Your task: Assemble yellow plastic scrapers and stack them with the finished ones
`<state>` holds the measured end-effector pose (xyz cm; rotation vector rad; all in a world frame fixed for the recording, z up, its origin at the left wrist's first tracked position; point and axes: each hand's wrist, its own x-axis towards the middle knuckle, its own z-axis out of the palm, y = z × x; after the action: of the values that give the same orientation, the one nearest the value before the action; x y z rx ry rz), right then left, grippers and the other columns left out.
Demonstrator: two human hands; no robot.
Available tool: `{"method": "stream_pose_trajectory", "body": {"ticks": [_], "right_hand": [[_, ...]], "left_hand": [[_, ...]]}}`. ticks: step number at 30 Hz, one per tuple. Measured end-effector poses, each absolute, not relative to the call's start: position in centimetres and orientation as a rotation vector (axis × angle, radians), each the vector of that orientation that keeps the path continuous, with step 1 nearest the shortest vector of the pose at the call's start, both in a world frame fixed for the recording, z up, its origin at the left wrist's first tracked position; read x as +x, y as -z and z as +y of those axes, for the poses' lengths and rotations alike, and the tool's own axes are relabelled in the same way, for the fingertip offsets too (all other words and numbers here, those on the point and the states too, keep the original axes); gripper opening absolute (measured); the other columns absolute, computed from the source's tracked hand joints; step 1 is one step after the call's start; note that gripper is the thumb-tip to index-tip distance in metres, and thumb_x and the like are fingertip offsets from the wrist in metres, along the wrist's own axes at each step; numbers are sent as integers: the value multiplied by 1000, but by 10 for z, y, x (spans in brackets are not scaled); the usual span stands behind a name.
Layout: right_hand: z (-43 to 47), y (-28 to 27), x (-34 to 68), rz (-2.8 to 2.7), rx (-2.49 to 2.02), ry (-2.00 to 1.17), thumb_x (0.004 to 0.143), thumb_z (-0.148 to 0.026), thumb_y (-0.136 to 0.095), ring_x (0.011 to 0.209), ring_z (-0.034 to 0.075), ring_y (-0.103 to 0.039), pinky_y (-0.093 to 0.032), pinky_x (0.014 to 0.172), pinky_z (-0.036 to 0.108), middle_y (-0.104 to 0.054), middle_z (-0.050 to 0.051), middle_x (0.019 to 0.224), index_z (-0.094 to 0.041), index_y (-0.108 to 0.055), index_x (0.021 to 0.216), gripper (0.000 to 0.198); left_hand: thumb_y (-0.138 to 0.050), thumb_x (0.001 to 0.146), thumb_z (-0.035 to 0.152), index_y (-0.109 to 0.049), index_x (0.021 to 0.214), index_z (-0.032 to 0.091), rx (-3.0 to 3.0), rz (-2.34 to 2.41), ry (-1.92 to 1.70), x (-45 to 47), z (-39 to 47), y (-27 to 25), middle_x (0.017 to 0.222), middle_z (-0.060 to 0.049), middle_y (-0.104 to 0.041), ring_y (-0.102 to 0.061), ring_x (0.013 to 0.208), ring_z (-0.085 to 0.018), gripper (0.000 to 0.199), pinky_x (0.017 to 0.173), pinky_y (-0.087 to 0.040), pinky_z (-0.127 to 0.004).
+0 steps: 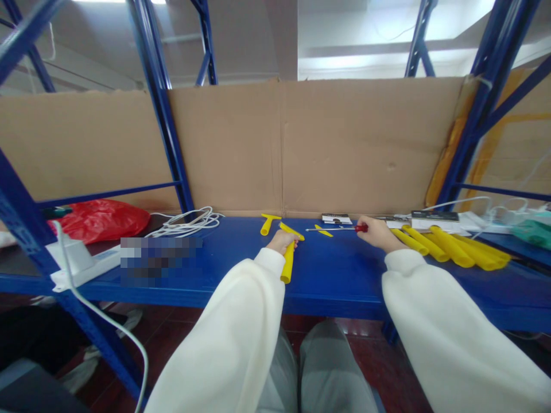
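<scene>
My left hand is closed around a yellow T-shaped piece, made of a tube with a flat crossbar at its far end. In my right hand is a screwdriver with a red handle, its long metal shaft pointing left. Just beyond the shaft lies a small flat yellow piece. A second yellow T-shaped piece rests on the blue shelf, behind and left of my left hand. Several yellow tubes lie side by side to the right of my right hand.
Brown cardboard stands along the back of the blue shelf. Small boxes sit at the back right. Coiled white cable, a red plastic bag and a white power strip are on the left, with blue metal posts rising behind.
</scene>
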<state>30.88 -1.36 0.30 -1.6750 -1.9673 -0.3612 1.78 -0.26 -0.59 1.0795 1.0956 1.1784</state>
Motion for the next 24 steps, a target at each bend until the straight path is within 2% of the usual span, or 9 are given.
{"method": "stream_pose_trajectory", "body": {"ticks": [10,19,24], "right_hand": [[-15,-3,297,-2014,-1627,454,70,-18,-57,77,23,-64,-39,72,31,-73,4,80,-24,-60,77,10],[-16,-4,296,-2025,-1606,449,70,-17,-56,78,23,-64,-38,73,31,-73,4,80,-24,-60,77,10],[-17,-5,294,-2027,-1636,449,70,-17,-56,79,23,-64,-38,73,31,-73,5,82,-23,-60,77,10]], "left_hand": [[-82,65,10,-60,58,16,1151,1217,-1127,20,0,6,40,3,-46,-47,40,-11,24,40,-36,-22],[-81,66,12,-64,62,15,1226,1305,-1107,19,6,10,41,2,-49,-48,41,-12,18,41,-38,-23],[-80,66,9,-62,58,14,1275,1327,-1098,20,6,12,42,0,-51,-49,43,-12,21,43,-39,-23]]}}
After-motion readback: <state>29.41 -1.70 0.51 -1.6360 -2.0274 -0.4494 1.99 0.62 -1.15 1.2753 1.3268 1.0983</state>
